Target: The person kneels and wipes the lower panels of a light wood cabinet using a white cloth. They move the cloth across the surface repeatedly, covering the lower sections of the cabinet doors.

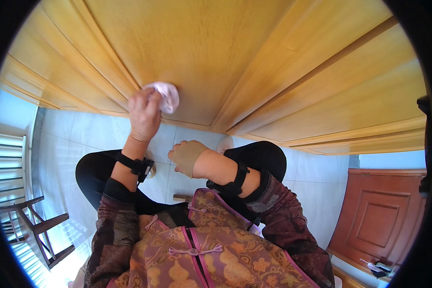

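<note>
My left hand (144,113) grips a crumpled pale pink cloth (168,97) and presses it on the lower part of a yellowish wooden cabinet door panel (201,64), beside the raised frame strip. A black strap with a small device is round that wrist. My right hand (189,156) hangs over my lap in front of the cabinet, touching no surface that shows. A beige wrap covers its palm and back, and its fingers are bent and partly hidden. The right forearm also wears a black strap with a device.
Pale floor tiles (90,127) run beneath the cabinet. A dark wooden chair (39,230) stands at the lower left near a radiator (7,172). A reddish-brown panelled door (378,216) is at the right, with small items by its edge. My bent knees are on both sides.
</note>
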The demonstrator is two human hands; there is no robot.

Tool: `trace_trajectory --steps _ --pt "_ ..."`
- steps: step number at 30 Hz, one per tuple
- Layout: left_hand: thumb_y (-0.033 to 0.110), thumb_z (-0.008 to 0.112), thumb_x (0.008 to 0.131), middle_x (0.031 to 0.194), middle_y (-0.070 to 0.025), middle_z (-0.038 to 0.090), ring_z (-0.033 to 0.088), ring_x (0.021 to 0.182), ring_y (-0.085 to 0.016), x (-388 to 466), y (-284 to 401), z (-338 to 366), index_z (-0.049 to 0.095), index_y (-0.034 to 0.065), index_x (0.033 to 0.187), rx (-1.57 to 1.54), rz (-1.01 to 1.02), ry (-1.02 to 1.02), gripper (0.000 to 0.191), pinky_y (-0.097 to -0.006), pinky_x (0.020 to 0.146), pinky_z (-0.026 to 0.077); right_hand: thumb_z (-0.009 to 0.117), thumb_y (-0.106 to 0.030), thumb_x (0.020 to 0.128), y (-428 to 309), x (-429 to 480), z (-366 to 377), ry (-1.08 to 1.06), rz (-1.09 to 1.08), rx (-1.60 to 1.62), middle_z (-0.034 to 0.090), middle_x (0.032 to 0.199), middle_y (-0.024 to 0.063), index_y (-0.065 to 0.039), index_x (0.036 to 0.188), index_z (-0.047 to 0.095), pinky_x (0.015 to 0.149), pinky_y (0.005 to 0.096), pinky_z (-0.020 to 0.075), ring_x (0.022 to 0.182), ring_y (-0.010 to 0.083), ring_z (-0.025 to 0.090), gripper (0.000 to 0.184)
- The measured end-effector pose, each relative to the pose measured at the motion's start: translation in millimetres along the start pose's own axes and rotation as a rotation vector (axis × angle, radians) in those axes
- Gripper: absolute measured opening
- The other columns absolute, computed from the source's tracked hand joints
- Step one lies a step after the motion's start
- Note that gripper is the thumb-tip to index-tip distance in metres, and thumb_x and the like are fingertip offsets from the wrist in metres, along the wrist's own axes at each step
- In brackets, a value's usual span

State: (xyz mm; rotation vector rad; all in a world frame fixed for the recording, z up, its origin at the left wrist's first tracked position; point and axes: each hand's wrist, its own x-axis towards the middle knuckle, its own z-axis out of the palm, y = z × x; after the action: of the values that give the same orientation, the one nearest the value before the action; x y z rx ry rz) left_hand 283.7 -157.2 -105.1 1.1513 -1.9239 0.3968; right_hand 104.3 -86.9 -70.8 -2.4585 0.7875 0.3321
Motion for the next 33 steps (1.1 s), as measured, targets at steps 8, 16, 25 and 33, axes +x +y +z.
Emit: trace_trajectory --steps 8,16,25,33 --pt "0.011 0.061 0.078 0.109 -0.0079 0.060 0.057 0.104 -0.028 -83 -9 47 0.064 0.0113 0.104 0.055 0.001 -0.440 0.027 -0.0427 0.087 0.045 0.070 -0.028 0.086 -3 2 -1 0.020 -0.016 -0.009 0.066 0.106 0.0169 -0.002 0.105 0.066 0.084 0.0435 0.0530 0.103 0.0342 0.063 0.032" --pt "0.008 0.066 0.076 0.109 -0.0079 0.061 0.056 0.099 -0.029 44 37 -10 0.066 0.0109 0.113 -0.047 0.190 0.049 0.038 -0.0392 0.082 0.043 0.070 -0.028 0.086 -3 2 1 -0.049 -0.009 0.024 0.067 0.106 0.0177 0.000 0.108 0.066 0.084 0.0439 0.0531 0.102 0.0356 0.064 0.036" --pt "0.014 0.065 0.076 0.110 -0.0060 0.059 0.055 0.099 -0.026 70 62 1 0.066 0.0112 0.114 -0.108 0.404 0.037 0.039 -0.0395 0.084 0.044 0.070 -0.029 0.085 -5 -8 2 -0.055 -0.100 0.098 0.068 0.102 0.0186 0.000 0.104 0.066 0.083 0.0448 0.0535 0.099 0.0374 0.065 0.035" --pt "0.019 0.062 0.077 0.111 -0.0052 0.059 0.054 0.106 -0.024 -31 47 60 0.065 0.0094 0.114 -0.064 0.436 -0.411 0.038 -0.0415 0.095 0.041 0.070 -0.030 0.085 -5 -11 2 -0.059 -0.108 0.097 0.067 0.103 0.0192 -0.001 0.102 0.067 0.083 0.0458 0.0534 0.097 0.0379 0.066 0.034"
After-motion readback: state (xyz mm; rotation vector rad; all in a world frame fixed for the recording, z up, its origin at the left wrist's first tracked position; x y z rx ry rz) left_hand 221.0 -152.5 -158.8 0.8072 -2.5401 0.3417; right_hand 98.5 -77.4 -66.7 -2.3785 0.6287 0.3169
